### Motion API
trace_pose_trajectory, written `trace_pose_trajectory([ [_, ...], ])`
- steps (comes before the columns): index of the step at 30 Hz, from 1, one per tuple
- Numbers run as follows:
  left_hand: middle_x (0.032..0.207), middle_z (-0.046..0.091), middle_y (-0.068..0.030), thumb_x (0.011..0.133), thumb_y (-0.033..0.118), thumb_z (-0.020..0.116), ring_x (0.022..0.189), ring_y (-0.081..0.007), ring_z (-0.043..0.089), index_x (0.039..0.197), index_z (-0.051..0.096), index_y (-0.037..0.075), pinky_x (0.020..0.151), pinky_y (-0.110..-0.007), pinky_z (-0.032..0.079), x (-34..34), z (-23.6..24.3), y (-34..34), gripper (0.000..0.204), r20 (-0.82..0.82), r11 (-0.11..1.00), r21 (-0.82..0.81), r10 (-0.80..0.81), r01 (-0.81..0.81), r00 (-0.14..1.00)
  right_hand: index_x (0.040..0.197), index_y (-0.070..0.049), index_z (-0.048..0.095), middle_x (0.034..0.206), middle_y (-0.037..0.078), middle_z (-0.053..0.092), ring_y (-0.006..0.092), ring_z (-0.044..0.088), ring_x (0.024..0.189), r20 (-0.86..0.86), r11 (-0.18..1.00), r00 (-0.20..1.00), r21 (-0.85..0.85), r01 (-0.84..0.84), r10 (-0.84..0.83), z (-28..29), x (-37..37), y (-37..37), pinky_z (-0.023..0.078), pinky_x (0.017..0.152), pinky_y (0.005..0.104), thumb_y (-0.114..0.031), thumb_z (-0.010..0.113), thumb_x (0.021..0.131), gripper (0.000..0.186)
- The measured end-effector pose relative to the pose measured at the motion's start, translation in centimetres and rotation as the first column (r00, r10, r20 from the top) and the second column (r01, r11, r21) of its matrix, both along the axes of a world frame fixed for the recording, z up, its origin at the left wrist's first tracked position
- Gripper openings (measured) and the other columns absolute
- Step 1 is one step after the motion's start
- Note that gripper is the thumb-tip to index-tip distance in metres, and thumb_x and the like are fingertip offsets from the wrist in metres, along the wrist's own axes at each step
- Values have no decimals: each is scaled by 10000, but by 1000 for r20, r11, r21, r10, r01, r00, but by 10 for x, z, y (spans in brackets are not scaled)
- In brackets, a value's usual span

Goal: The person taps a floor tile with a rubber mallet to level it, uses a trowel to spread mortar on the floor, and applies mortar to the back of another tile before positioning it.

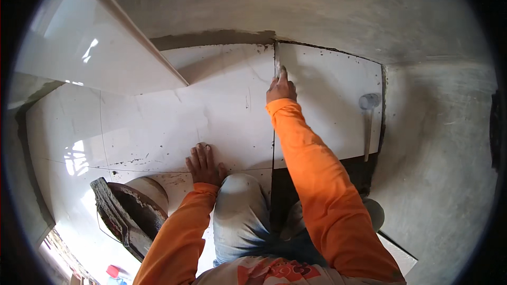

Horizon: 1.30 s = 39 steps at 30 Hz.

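My right hand (282, 87) reaches far forward and is closed on a thin, flat, light-coloured blade-like tool (277, 60), with a finger stretched along it. The tool lies at the joint between a large white floor tile (227, 100) and the white tile (327, 105) to its right, close to the far wall. Its exact kind is hard to make out. My left hand (203, 164) rests flat on the left tile with fingers spread and holds nothing, beside my knee. A mallet (368, 101) with a pale head lies on the right tile.
At the lower left stands a mortar-crusted bucket (153, 192) with a rough board (113, 211) across it. A glossy white panel (84, 37) juts in at the upper left. Grey walls (438, 142) border the tiles. A dark untiled patch (359, 171) lies beneath my right arm.
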State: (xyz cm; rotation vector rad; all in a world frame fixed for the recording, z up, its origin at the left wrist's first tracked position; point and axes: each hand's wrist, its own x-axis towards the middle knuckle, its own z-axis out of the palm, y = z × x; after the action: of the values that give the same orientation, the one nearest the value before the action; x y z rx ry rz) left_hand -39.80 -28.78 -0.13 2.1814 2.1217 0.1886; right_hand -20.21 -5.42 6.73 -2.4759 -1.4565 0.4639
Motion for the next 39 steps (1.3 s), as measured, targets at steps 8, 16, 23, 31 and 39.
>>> trace_pose_trajectory([
  [8,1383,300,-220,773,396,457,1287,-407,251,1326,318,41,1011,-583,150,0,-16,-8,672,-30,999,-4,-42,42,999,1158,-48,503,1043,210,594,347,571,992,83,826,967,-541,-159,241,7,28,74,475,823,415,-216,479,819,379],
  [16,1363,331,-216,759,414,487,1270,-400,279,1298,369,44,1006,-582,173,10,-10,-7,664,13,999,-4,-45,45,999,1195,-27,495,1101,152,592,266,594,958,-40,600,948,-782,167,-316,40,73,158,476,809,396,-200,405,873,377],
  [23,1373,329,-199,760,434,485,1267,-383,290,1300,386,57,1012,-565,185,1,-22,-3,666,-63,996,77,-39,44,997,1183,-27,432,1027,184,594,333,610,904,239,683,842,-705,-192,484,7,32,35,498,750,396,-244,407,872,380],
  [31,1410,275,-175,768,450,485,1297,-348,256,1347,332,91,1020,-549,174,-5,-24,-10,699,-116,998,56,-13,19,993,1261,-68,308,958,260,580,395,604,853,-10,777,992,-621,-105,126,25,23,-105,487,752,459,-277,466,851,487],
  [39,1414,272,-164,767,440,495,1300,-340,257,1351,321,96,1015,-558,176,-6,-31,-13,699,-138,992,125,-18,35,990,1285,-82,280,948,286,586,437,574,907,-124,690,989,-708,-149,86,7,33,-262,456,816,483,-273,358,897,441],
])
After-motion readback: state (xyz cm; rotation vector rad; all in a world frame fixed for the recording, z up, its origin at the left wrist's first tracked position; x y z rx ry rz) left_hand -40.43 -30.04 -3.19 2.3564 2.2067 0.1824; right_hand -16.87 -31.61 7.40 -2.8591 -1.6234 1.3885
